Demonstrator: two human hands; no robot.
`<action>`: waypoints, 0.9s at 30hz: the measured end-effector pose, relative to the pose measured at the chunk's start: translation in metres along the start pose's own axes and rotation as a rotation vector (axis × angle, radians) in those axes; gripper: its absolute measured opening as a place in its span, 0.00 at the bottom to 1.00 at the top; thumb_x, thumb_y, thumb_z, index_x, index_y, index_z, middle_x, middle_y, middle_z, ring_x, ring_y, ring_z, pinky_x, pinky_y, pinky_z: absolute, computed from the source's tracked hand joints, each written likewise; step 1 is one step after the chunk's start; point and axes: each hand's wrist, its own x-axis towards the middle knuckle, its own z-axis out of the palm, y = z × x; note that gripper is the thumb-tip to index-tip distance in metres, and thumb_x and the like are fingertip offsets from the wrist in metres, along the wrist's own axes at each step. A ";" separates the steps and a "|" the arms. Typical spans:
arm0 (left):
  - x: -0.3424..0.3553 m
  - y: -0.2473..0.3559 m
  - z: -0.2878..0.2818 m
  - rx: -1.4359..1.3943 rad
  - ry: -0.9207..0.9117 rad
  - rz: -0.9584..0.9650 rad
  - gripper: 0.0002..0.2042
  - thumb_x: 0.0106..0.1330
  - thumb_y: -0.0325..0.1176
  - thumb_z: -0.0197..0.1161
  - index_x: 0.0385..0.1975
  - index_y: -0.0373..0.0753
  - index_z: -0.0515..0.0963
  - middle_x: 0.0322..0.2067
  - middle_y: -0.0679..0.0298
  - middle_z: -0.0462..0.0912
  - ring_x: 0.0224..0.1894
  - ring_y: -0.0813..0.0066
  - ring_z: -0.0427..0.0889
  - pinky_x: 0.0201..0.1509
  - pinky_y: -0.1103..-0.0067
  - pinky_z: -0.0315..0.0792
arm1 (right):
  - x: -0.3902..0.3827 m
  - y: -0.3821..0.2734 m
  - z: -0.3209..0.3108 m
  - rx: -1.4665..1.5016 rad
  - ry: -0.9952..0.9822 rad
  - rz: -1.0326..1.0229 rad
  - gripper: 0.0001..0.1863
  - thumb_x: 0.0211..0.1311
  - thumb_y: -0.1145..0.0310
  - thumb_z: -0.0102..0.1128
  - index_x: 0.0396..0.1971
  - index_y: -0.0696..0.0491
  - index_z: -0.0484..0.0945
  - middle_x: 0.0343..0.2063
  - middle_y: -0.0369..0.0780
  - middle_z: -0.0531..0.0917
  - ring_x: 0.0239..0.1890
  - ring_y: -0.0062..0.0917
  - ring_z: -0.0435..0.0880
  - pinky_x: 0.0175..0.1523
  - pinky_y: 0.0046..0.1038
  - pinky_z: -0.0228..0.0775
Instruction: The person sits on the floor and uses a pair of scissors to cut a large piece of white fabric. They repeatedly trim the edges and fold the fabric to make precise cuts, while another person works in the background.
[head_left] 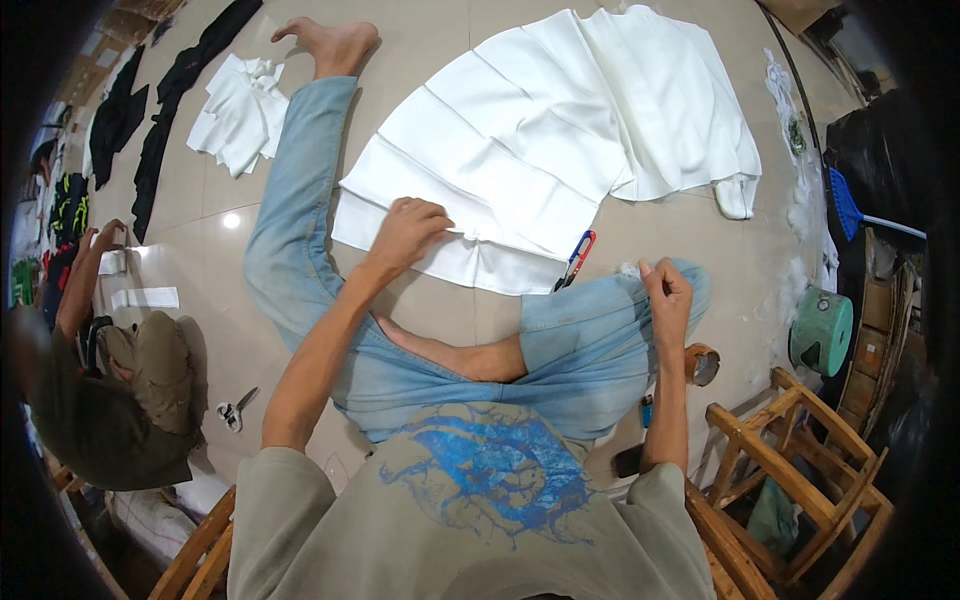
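Pleated white fabric (pixel 480 130) is fanned out over the floor in front of me, its near edge close to my folded legs. My left hand (pixel 408 235) is closed at this edge, its fingertips pinching the cloth beside a small puckered spot. Over my right knee, my right hand (pixel 668 295) is raised in a pinch; whatever it holds is too small to make out. A little white tuft (pixel 629 270) shows on the jeans next to those fingers. Small scissors (pixel 575 262) with red and blue handles lie between the fabric's near corner and my right leg.
Another person (pixel 130 370) sits at the left, near a white strip (pixel 146 298) and scissors (pixel 237 410). Crumpled white cloth (pixel 240 115) lies beyond my left leg. On the right are a brown tape roll (pixel 702 364), a green drum-shaped object (pixel 822 331) and a wooden stool (pixel 780 450).
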 end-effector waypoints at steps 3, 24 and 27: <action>-0.007 -0.010 -0.006 0.039 0.001 -0.063 0.11 0.59 0.29 0.73 0.42 0.43 0.86 0.43 0.67 0.85 0.50 0.68 0.81 0.60 0.66 0.68 | 0.003 -0.004 0.031 0.160 0.164 0.041 0.16 0.75 0.65 0.60 0.26 0.55 0.73 0.25 0.31 0.73 0.29 0.17 0.67 0.42 0.21 0.63; -0.019 -0.041 -0.043 0.085 0.013 -0.055 0.05 0.64 0.34 0.70 0.37 0.44 0.87 0.40 0.69 0.86 0.46 0.71 0.81 0.61 0.69 0.67 | 0.029 -0.010 0.060 0.944 0.088 0.444 0.17 0.79 0.58 0.53 0.26 0.48 0.68 0.17 0.26 0.60 0.18 0.12 0.54 0.26 0.19 0.50; -0.029 -0.064 -0.056 0.118 -0.030 -0.068 0.05 0.63 0.34 0.70 0.36 0.43 0.86 0.39 0.69 0.86 0.47 0.71 0.81 0.61 0.69 0.67 | 0.035 -0.001 0.051 0.958 0.092 0.427 0.17 0.79 0.59 0.52 0.26 0.47 0.67 0.17 0.26 0.59 0.18 0.12 0.53 0.26 0.19 0.49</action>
